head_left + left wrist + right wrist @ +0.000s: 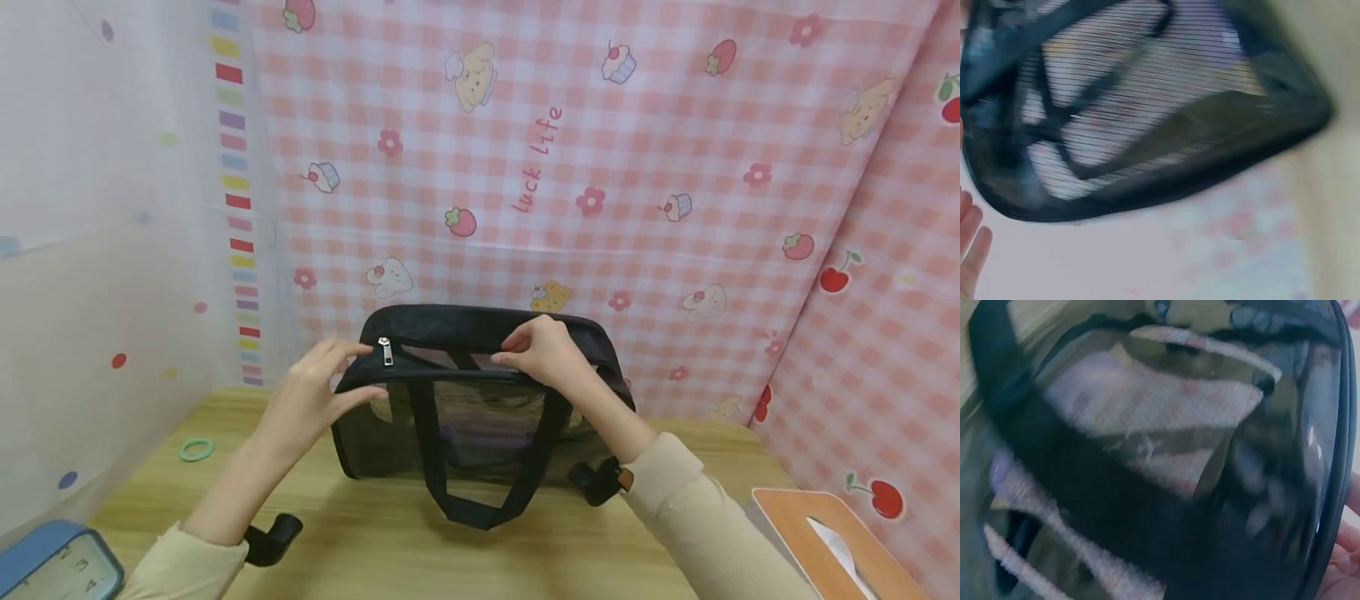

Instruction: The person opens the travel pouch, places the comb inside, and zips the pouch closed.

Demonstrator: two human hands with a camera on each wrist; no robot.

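A black see-through mesh bag (375,454) stands on the wooden table, its strap handle (486,512) hanging down in front. At the left end of its top is a silver zipper pull (386,352). My left hand (315,383) is beside that end, thumb and fingers spread apart around the corner. Over the top opening is my right hand (551,354), fingers bent and thumb a little apart from them, with nothing visible between. Something purple (487,435) shows dimly through the mesh. Both wrist views are blurred and show mostly the bag, with fingertips at the edges.
A green ring (197,450) lies on the table at left. In the lower left corner is a blue clock (63,558). An orange board (802,521) with a white item on it sits at right. Patterned cloth (525,250) hangs close behind the bag.
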